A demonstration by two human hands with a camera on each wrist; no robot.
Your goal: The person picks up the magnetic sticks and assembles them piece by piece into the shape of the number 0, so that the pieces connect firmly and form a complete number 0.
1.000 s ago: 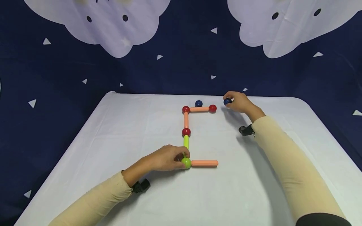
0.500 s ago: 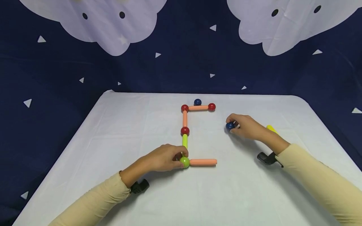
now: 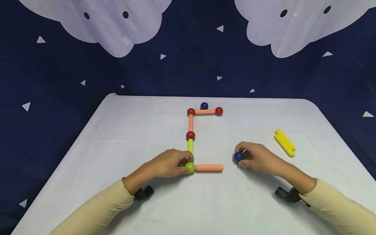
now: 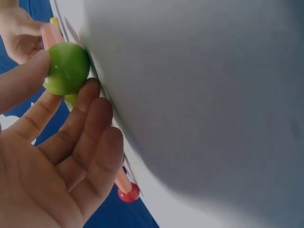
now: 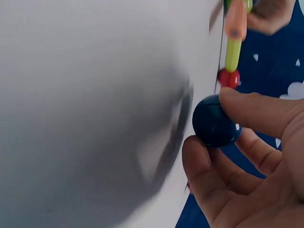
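My left hand (image 3: 169,164) pinches a green ball (image 3: 190,167) at the near corner of a chain of sticks and balls. From that ball an orange stick (image 3: 209,168) points right, its far end bare. A lime stick (image 3: 190,145) runs away from it to a red ball (image 3: 190,135). In my right hand (image 3: 259,158) a dark blue ball (image 5: 216,121) is pinched between thumb and fingers, a short way right of the bare stick end. The right wrist view shows the ball close over the white surface.
Beyond the middle red ball, another orange stick (image 3: 191,123) leads to a far red ball (image 3: 191,112). A further orange stick (image 3: 205,111) ends in a red ball (image 3: 218,111). Behind it sits a second blue ball (image 3: 204,105). Two yellow sticks (image 3: 284,143) lie at the right.
My right hand has carried the blue ball from the table's far side toward me, level with the near orange stick. The yellow sticks have come into sight. My left hand keeps its hold.
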